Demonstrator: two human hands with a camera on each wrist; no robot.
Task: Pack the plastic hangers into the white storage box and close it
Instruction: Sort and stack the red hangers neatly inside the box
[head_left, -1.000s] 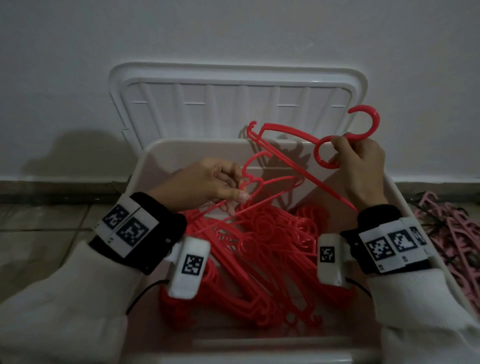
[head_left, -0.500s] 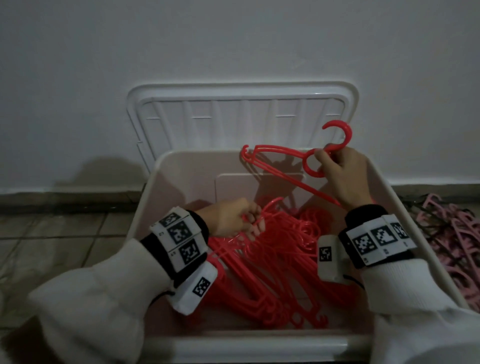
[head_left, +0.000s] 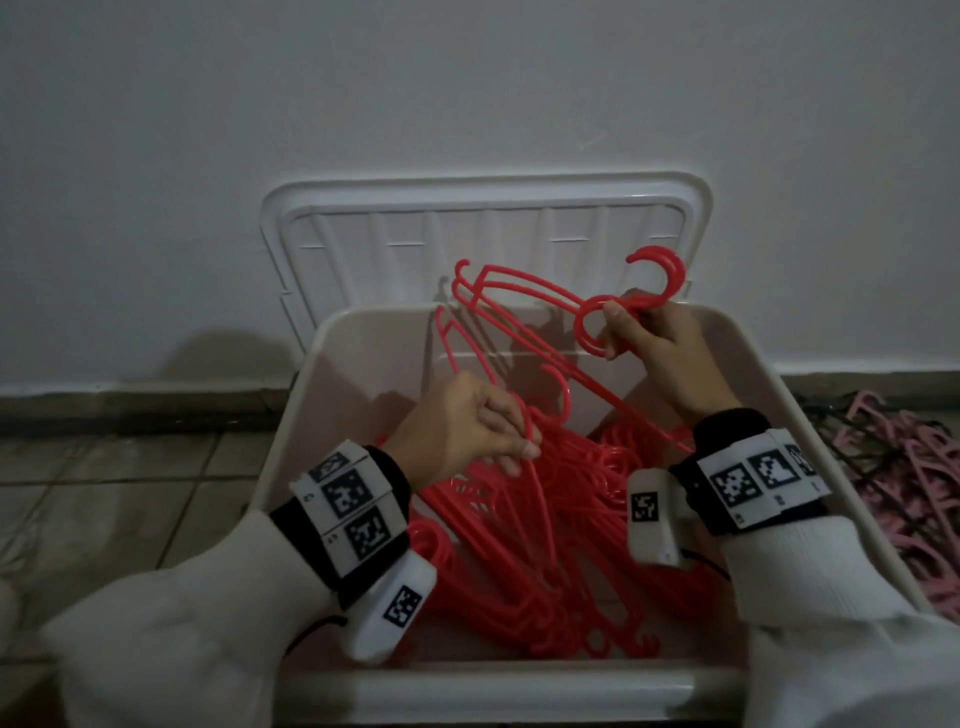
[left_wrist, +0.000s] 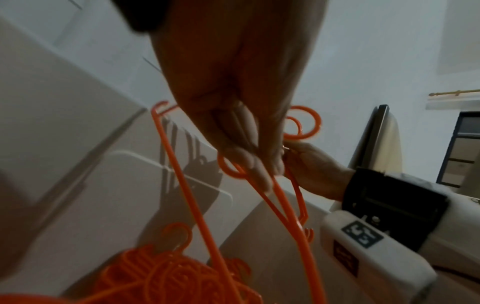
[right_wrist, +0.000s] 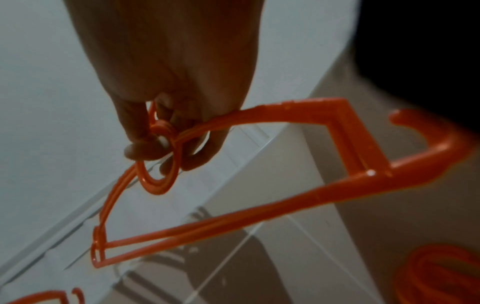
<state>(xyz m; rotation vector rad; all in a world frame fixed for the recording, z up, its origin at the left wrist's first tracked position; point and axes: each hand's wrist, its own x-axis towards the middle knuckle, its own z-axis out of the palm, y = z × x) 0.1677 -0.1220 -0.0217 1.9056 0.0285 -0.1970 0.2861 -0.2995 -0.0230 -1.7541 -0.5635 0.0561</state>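
The white storage box stands open on the floor, with its lid leaning on the wall behind. A tangled pile of red plastic hangers lies inside. My right hand grips a pair of red hangers by their necks above the box's far right corner; the right wrist view shows this pair hanging from the curled fingers. My left hand pinches one more red hanger at its neck, lifted partly out of the pile.
A heap of pink hangers lies on the floor right of the box. Tiled floor extends to the left, and a white wall rises close behind the lid.
My left hand dipped into the pile, then rose gripping a hanger. My right hand kept hold of its hangers above the far right corner.
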